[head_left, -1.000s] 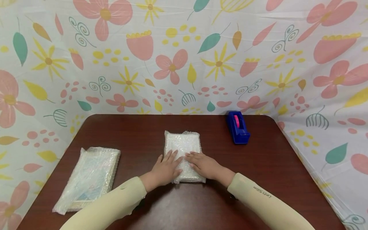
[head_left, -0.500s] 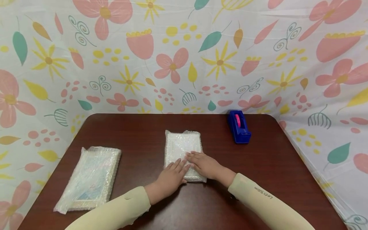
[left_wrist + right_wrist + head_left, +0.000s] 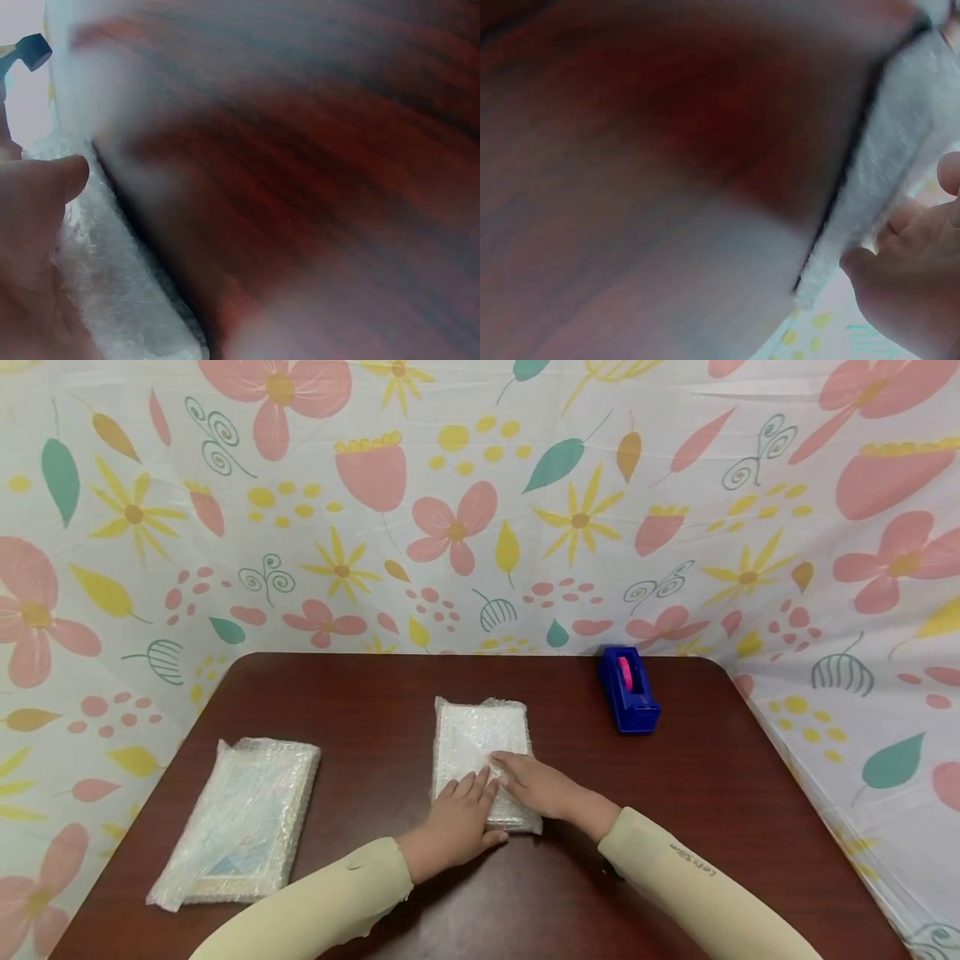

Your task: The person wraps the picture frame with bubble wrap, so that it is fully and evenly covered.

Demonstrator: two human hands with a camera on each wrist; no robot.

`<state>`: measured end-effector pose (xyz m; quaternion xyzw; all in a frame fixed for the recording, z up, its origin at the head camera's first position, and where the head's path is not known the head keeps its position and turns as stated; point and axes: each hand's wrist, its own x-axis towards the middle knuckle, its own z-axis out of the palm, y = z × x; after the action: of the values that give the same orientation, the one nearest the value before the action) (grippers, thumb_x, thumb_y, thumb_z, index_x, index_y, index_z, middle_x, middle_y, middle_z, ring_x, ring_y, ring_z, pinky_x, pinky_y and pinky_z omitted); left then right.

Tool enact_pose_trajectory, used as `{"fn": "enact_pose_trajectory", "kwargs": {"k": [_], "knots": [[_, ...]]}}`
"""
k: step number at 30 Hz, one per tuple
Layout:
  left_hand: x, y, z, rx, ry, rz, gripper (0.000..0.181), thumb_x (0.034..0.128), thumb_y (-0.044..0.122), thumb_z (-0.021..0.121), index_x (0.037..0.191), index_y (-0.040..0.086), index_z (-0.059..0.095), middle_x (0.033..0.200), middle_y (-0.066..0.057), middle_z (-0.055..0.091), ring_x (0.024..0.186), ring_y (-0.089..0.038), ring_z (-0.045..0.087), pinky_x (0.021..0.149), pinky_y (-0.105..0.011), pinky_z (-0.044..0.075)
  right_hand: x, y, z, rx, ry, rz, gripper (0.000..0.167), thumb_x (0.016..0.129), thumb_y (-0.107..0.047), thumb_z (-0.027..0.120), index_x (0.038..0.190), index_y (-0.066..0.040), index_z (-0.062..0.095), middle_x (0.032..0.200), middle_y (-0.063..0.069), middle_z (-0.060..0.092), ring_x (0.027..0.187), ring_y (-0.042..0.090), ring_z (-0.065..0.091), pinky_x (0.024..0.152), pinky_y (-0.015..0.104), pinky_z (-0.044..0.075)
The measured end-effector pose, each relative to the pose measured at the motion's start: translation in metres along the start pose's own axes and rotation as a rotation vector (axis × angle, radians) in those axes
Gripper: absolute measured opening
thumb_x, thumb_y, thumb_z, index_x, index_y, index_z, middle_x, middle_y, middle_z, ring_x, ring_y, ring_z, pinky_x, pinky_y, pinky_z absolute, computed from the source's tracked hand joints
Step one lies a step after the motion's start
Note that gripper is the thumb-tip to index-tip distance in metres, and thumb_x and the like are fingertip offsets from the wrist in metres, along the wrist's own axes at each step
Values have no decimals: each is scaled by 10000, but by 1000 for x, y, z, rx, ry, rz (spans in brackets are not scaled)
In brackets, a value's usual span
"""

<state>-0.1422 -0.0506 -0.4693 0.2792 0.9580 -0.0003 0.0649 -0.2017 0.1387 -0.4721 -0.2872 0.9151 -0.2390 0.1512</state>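
A white rectangular item in bubble wrap [image 3: 480, 731] lies flat near the middle of the table. My left hand [image 3: 457, 822] rests on its lower left part, fingers straight and pointing forward. On its right side rests my right hand [image 3: 542, 787], with its fingertips close to those of the left. In the left wrist view the wrapped edge [image 3: 120, 277] shows beside the thumb. The right wrist view shows another side of the bubble wrap [image 3: 889, 150], with the right thumb [image 3: 859, 262] near it.
A second bubble-wrapped item [image 3: 243, 827], with a bluish picture under the wrap, lies at the left. At the back right stands a blue tape dispenser [image 3: 630, 689] with a pink core. A floral cloth [image 3: 450, 527] hangs behind the dark wooden table [image 3: 360, 702].
My left hand has slid toward me and to the right along the wrapped item. The right hand stays on the right side, its fingers shifted slightly. The whole view has shifted a little.
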Motion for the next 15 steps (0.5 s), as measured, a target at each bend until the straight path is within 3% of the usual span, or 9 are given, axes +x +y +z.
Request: {"fn": "enact_pose_trajectory", "kwargs": {"k": [3,8,15], "knots": [[1,-2,3,14,12,7,818,957,607,602,1554,77,431,1650,-133,391,1505,-285,423,1205,-458,407,4,0,-2,49,-12,38,488,1105,-219,415,1537,7,412,1577,256,450,1489,458,389,1222,611,318],[3,-5,5,-43,13,27,837,942,547,668,1554,36,416,1658,-178,356,1553,-333,339,1237,-468,372,7,-1,-4,29,-18,43,483,1103,-231,420,1529,-4,432,1566,246,471,1479,446,412,1220,602,329],[8,-7,7,-103,-6,18,839,965,535,639,1579,33,365,1695,-148,287,1572,-357,288,1233,-503,367,9,-2,-4,64,3,30,488,1097,-211,438,1534,4,420,1575,247,458,1489,455,392,1224,610,318]]}}
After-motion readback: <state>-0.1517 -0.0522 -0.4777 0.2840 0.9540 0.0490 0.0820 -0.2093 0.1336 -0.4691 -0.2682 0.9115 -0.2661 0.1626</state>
